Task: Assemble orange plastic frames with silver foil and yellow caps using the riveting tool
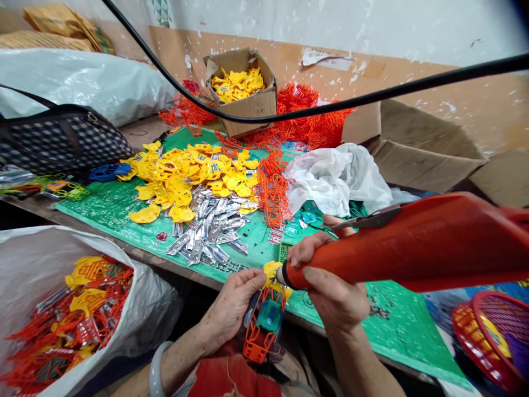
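Observation:
My left hand (236,300) is closed on a plastic toy vehicle (264,325), held at the table's front edge. The toy has an orange lattice frame, a teal block in its middle and a yellow piece at its far end. Wrapped around a red power screwdriver (397,242) is my right hand (336,289). The screwdriver's tip meets the yellow piece close to my left fingertips; the bit and any screw cannot be made out. Beyond my hands lie a heap of yellow shell parts (185,171), a pile of silver strips (212,226) and orange lattice frames (273,190).
A white sack (152,275) of orange and yellow assemblies stands at the left. At the back are a carton (252,107) of yellow parts, an open carton (421,165) and a crumpled white bag (339,176). A black cable (372,105) crosses above; red baskets (487,342) sit at right.

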A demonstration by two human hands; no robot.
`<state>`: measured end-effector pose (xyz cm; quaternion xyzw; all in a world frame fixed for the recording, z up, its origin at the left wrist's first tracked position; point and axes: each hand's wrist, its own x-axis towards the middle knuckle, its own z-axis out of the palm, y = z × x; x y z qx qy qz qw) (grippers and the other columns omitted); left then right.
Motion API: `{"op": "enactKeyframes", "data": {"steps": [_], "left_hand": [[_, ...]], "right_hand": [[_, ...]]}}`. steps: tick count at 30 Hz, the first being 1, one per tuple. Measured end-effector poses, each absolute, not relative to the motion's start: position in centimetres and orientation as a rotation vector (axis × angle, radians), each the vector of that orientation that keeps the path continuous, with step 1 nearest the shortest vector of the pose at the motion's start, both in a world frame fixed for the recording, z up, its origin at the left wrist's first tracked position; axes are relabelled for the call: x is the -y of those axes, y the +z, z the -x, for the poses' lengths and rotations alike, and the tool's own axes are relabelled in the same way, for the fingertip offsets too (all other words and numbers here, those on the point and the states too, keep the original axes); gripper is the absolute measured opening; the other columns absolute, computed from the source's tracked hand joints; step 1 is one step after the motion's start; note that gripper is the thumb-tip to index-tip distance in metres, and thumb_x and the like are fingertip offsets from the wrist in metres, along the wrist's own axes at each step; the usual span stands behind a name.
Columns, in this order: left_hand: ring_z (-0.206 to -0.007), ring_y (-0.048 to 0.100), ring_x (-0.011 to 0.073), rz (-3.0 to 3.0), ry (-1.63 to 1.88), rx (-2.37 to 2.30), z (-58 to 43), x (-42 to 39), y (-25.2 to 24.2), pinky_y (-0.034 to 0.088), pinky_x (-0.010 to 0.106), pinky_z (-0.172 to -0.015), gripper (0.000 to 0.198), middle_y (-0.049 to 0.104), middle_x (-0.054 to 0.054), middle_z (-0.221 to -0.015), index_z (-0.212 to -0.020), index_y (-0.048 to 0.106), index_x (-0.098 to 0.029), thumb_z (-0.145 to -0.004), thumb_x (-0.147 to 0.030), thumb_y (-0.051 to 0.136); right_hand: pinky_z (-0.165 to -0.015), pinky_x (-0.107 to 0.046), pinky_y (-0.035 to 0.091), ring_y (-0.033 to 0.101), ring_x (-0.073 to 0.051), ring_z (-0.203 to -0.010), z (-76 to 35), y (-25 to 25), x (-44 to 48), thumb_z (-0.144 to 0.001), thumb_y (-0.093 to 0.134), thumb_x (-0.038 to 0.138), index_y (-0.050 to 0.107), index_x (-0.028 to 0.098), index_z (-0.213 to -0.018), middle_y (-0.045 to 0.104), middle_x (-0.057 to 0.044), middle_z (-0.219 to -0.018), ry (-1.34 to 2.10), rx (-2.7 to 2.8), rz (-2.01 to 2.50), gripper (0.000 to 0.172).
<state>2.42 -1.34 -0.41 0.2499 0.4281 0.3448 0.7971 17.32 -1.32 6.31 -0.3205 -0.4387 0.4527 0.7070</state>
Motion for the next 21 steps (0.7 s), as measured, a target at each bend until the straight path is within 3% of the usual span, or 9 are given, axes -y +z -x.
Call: {"op": "enactKeyframes", "data": {"steps": [3, 6, 15, 21], "left_hand": [[-0.052, 0.051, 0.0108, -0.538, 0.746, -0.91, -2.4, 1.6, -0.5, 0.041, 0.022, -0.054, 0.031, 0.058, -0.002, -0.057, -0.075, 0.07, -0.013, -0.068, -0.041, 0.081], [-0.052, 0.05, 0.01, -0.542, 0.751, -0.907, -2.3, 1.8, -0.6, 0.039, 0.022, -0.054, 0.029, 0.057, -0.002, -0.058, -0.075, 0.071, -0.014, -0.071, -0.041, 0.079], [-0.054, 0.05, 0.0102, -0.562, 0.782, -0.898, -2.3, 2.2, -0.3, 0.038, 0.022, -0.054, 0.028, 0.058, -0.002, -0.06, -0.075, 0.069, -0.013, -0.073, -0.04, 0.077], [-0.052, 0.048, 0.0099, -0.592, 0.755, -0.974, -1.9, 2.1, 0.3, 0.036, 0.022, -0.054, 0.028, 0.06, -0.001, -0.06, -0.075, 0.069, -0.013, -0.069, -0.039, 0.077]], "right_hand": [[-0.069, -0.033, 0.051, 0.058, -0.013, -0.065, -17.2, 6.1, 1.5, -0.074, 0.071, 0.018, 0.053, 0.032, -0.112, 0.06, 0.006, -0.075, 0.985, 0.995, 0.717, 0.045], [-0.07, -0.034, 0.051, 0.058, -0.014, -0.064, -16.9, 5.8, 1.7, -0.074, 0.073, 0.02, 0.047, 0.033, -0.119, 0.058, 0.007, -0.075, 0.99, 1.012, 0.742, 0.054], [-0.073, -0.035, 0.052, 0.059, -0.015, -0.066, -16.4, 5.0, 1.8, -0.072, 0.071, 0.017, 0.046, 0.032, -0.116, 0.058, 0.007, -0.074, 0.96, 1.015, 0.798, 0.053], [-0.076, -0.039, 0.052, 0.06, -0.015, -0.068, -17.1, 5.7, 2.6, -0.074, 0.072, 0.021, 0.057, 0.03, -0.107, 0.06, 0.004, -0.076, 0.995, 0.957, 0.787, 0.037]]}}
